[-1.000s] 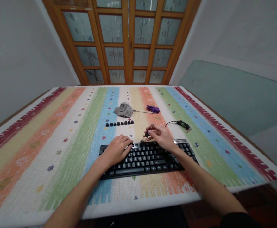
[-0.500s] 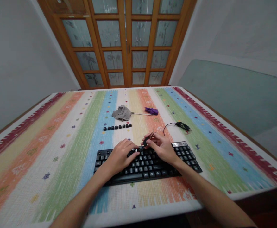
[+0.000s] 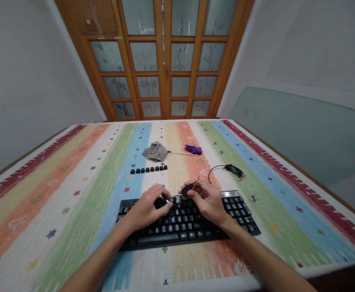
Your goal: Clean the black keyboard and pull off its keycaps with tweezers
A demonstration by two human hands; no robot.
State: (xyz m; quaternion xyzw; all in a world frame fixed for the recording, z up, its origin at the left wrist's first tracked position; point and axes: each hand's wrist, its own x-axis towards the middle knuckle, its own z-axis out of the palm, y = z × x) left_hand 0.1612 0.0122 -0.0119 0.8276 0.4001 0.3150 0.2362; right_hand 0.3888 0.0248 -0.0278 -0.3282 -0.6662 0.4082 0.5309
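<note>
A black keyboard (image 3: 153, 240) lies on the striped cloth, with both hands over its back rows. My left hand (image 3: 149, 206) rests at the top row, thumb and index finger closed around a small dark spot with a pale glint; what it is stays unclear. In my right hand (image 3: 209, 202), a small black keycap puller (image 3: 186, 190) with thin wire loops is pinched between thumb and fingers, just above the back edge of the keyboard. Beyond the left hand, several loose black keycaps (image 3: 147, 169) stand in a row on the cloth.
Behind the keycaps lie a crumpled grey cloth (image 3: 155, 151) and a purple item (image 3: 193, 150), with a thin rod (image 3: 180, 153) between them. A bundled black cable (image 3: 233, 169) sits at back right. The patterned tablecloth (image 3: 82, 211) covers the table; wooden glazed doors (image 3: 165, 81) stand behind.
The view has tilted up slightly. My left hand has shifted a little left, away from the right hand, and the black puller body shows more plainly in my right fingers.
</note>
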